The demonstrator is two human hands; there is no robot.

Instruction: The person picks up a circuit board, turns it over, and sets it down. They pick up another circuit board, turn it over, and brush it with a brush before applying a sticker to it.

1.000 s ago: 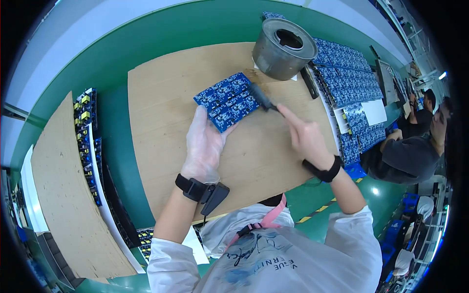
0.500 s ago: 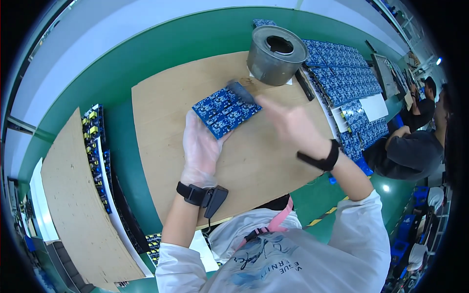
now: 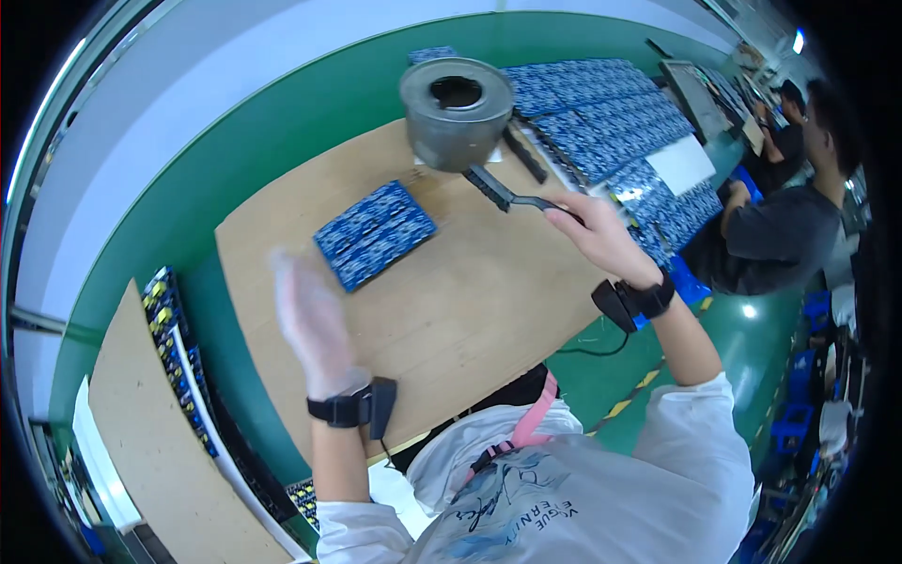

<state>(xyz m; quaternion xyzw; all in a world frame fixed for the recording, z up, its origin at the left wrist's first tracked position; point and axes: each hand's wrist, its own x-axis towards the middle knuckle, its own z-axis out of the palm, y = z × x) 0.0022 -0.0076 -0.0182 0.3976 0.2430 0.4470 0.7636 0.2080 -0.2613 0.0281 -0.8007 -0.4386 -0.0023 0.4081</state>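
Note:
A blue circuit board panel (image 3: 376,235) lies on the brown board worktop (image 3: 451,310). My left hand (image 3: 312,320), in a thin whitish glove, is just left of the panel and apart from it. It is blurred, but its fingers look stretched out and hold nothing. In my right hand (image 3: 606,237) is the handle of a black brush (image 3: 500,195). The brush head hangs over the worktop, right of the panel and just in front of a round grey metal can (image 3: 458,127) with a hole in its top.
Several large blue circuit board panels (image 3: 601,122) are laid out at the back right, with a white sheet (image 3: 680,166) on them. A dark bar (image 3: 523,155) lies beside the can. On the left stands another brown board (image 3: 164,423) edged by yellow-and-blue components. Other people (image 3: 766,226) sit at the right.
My left hand has let go of the panel, which now rests on the worktop, and has moved left. The brush has come off the panel toward the can.

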